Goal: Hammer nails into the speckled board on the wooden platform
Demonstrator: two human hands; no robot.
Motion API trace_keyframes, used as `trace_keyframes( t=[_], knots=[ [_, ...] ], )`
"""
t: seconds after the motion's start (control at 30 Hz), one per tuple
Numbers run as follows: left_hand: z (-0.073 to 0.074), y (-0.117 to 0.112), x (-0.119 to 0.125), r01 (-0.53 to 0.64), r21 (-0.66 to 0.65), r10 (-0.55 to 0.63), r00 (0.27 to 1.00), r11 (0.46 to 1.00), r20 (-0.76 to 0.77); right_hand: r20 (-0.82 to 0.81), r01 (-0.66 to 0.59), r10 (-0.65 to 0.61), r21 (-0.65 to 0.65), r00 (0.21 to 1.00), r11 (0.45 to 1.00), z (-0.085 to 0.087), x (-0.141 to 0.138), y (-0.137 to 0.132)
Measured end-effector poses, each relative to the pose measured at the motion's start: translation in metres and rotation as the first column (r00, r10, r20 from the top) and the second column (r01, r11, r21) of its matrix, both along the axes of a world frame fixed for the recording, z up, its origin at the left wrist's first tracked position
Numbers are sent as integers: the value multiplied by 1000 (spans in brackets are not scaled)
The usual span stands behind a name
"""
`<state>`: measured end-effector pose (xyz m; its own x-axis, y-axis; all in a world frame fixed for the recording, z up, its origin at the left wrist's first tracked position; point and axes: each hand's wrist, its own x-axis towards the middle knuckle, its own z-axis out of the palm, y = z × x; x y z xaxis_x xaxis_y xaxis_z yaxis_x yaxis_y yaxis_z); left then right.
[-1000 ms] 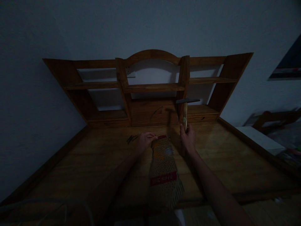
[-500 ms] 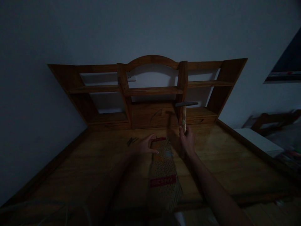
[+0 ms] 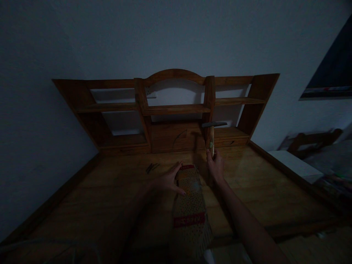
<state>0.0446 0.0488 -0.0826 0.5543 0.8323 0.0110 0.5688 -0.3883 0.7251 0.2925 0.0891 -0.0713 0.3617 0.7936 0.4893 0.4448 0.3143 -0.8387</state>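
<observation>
Wooden-handled hammer (image 3: pixel 212 134) is held upright in the right hand (image 3: pixel 216 167), fingers clenched round the lower handle, its metal head level before the shelf unit (image 3: pixel 176 110). Left hand (image 3: pixel 166 179) lies flat with fingers spread, touching the left edge of a dotted packet (image 3: pixel 189 205) on the bench (image 3: pixel 261 187). Red label band on the packet carries writing too dim to read. Dark nails (image 3: pixel 151 167) lie nearby.
</observation>
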Motion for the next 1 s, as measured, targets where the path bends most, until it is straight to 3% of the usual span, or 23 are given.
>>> trace_keyframes(
  t=[0.13, 0.27, 0.37, 0.43, 0.53, 0.67, 0.8, 1.0],
  knots=[
    [6, -15, 3, -40, -35, 39, 999, 999, -6, 4, -3, 3, -7, 1000, 1000, -2, 0, 2],
    [20, -61, 10, -215, 175, 226, 973, 961, -49, 6, -12, 12, -14, 1000, 1000, -3, 0, 4],
    [20, -117, 32, -121, 313, 165, 979, 942, -117, -1, -25, 25, -17, 1000, 1000, -3, 0, 4],
    [9, -152, 54, 4, 416, 90, 975, 909, -205, -9, -35, 35, -14, 999, 999, -3, 0, 4],
    [-15, -181, 83, 88, 576, 100, 953, 813, -287, -18, -35, 35, -12, 999, 999, -3, 1, 3],
    [-27, -181, 91, 128, 575, 100, 932, 808, -347, -22, -41, 41, -17, 999, 999, -2, 2, 0],
    [-16, -160, 76, 53, 516, 149, 928, 855, -341, -24, -50, 49, -20, 998, 999, 0, 3, -3],
    [-5, -138, 68, 3, 408, 131, 945, 913, -299, -35, -61, 60, -37, 998, 997, 4, 0, -6]
  ],
)
